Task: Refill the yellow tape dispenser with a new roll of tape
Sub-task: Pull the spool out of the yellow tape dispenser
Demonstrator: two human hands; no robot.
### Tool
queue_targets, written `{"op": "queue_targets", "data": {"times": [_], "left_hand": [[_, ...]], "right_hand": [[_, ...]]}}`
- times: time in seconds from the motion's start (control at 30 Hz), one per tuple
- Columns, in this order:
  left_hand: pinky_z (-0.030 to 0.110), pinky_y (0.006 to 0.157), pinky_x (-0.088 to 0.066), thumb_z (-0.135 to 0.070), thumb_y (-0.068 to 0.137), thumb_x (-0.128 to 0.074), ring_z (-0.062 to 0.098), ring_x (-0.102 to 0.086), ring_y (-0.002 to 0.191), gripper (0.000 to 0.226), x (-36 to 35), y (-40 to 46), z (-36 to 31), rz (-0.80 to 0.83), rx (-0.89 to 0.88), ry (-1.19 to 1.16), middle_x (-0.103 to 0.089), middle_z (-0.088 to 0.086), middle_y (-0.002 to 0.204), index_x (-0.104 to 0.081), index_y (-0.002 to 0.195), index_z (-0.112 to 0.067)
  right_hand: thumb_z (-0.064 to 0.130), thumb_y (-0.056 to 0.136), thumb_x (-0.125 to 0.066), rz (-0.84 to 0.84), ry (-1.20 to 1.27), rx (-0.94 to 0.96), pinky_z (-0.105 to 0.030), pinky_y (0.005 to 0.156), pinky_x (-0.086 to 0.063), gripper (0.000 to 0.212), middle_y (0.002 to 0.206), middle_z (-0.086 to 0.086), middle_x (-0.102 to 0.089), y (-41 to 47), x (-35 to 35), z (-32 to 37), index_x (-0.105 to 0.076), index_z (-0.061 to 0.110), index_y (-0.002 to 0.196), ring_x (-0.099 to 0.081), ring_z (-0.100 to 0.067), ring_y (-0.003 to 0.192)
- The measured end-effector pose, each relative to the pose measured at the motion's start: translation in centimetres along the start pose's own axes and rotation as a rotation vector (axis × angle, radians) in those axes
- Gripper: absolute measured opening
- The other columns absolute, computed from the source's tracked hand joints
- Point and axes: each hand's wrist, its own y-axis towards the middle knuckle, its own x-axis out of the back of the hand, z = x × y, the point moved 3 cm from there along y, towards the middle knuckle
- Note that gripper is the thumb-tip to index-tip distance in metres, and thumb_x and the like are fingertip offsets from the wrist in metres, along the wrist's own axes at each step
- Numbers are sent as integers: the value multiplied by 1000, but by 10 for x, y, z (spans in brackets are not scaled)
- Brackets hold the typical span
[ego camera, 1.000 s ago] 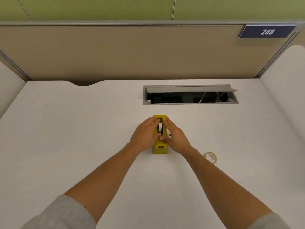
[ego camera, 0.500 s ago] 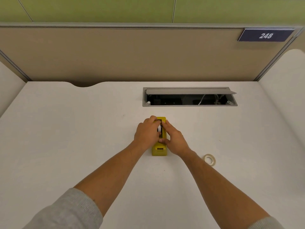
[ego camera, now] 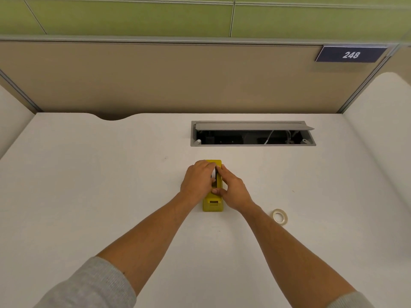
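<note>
Both hands were closed in over the yellow tape dispenser (ego camera: 212,203), which stood lengthwise near the middle of the white table (ego camera: 89,185). The left hand (ego camera: 196,182) curled against the dispenser's left side, fingers bent over the top toward the slot, where a sliver of white, probably the roll of tape (ego camera: 214,173), showed between the two hands. The right hand (ego camera: 233,190) pressed in from the other side, its forefinger along the top edge and its thumb across the body nearer the person. Whether either hand truly pinched the roll or only steadied the housing could not be told; the fingers hid the contact.

The step looked like seating the roll in its cradle. The risk, as I judged it, lay in the roll going in crooked or its core missing the notches, since the fingers covered the slot and the narrow dispenser could tip or slide under uneven sideways pressure.

A tape ring (ego camera: 280,216), seemingly a spent core, lay flat to the right, well apart from the dispenser and just beside the right forearm, where a drawn-back arm might brush it. Beyond the hands an open cable hatch (ego camera: 253,144) was sunk in the table, clear of the work.
</note>
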Motion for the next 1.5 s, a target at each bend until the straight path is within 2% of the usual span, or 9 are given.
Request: {"op": "queue_targets", "data": {"times": [0.2,0.33,0.43,0.57,0.67,0.83,1.0,1.37,1.5], "left_hand": [[38,112,-35,-19,94,-54,26,-42,134,50,10,-8,0,12,22,-124,-43,6,149,-39,142,-18],[40,112,-33,-19,94,-55,26,-39,137,53,18,-13,1,11,60,-165,-38,5,152,-37,143,-20],[40,112,-35,-18,93,-57,27,-41,136,52,24,-19,0,7,55,-235,-41,5,150,-40,142,-20],[42,107,-43,-13,89,-61,27,-50,126,51,30,-32,-5,-4,-28,-325,-51,7,142,-47,138,-18],[41,106,-44,-11,89,-62,27,-52,124,51,32,-43,-6,-12,-31,-357,-53,7,140,-48,137,-18],[42,107,-43,-10,89,-62,28,-53,125,54,32,-60,-4,-10,11,-375,-50,7,143,-46,139,-19],[40,104,-46,-7,87,-63,26,-56,120,53,33,-77,-3,-30,-3,-414,-54,7,139,-48,137,-18],[40,104,-46,-10,86,-65,25,-52,121,52,33,-99,21,-73,36,-371,-52,7,137,-50,136,-16],[33,101,-44,-12,88,-63,23,-52,117,50,25,-107,47,-38,78,-313,-51,6,130,-49,136,-17]], "right_hand": [[20,86,-70,-108,95,-38,-38,113,-31,72,153,-1,-38,-2,13,4,-32,22,147,-36,-23,139],[18,89,-66,-233,159,-7,-38,109,-40,57,148,-1,-45,-6,27,9,-43,23,141,-43,-21,134],[20,92,-62,-190,348,-28,-23,92,-46,43,135,3,-55,-13,31,14,-52,20,134,-53,-13,118],[19,92,-63,-129,533,-20,-37,88,-57,31,116,-1,-69,-22,30,24,-63,19,123,-69,-18,98],[13,90,-65,-126,560,-6,-30,84,-57,30,105,1,-71,-30,27,32,-66,17,119,-71,-13,89],[10,89,-66,-108,572,6,-22,77,-57,28,103,-2,-73,-44,21,36,-67,13,117,-71,-10,88],[6,87,-68,-100,630,-14,-36,83,-59,23,103,-10,-74,-54,13,35,-68,11,109,-72,-22,92],[10,85,-70,-136,618,-64,-28,80,-58,23,100,-5,-74,-72,13,28,-68,11,108,-72,-15,88],[8,85,-71,-133,632,-78,-32,85,-58,25,100,-6,-75,-78,12,19,-67,12,109,-72,-17,91]]}}
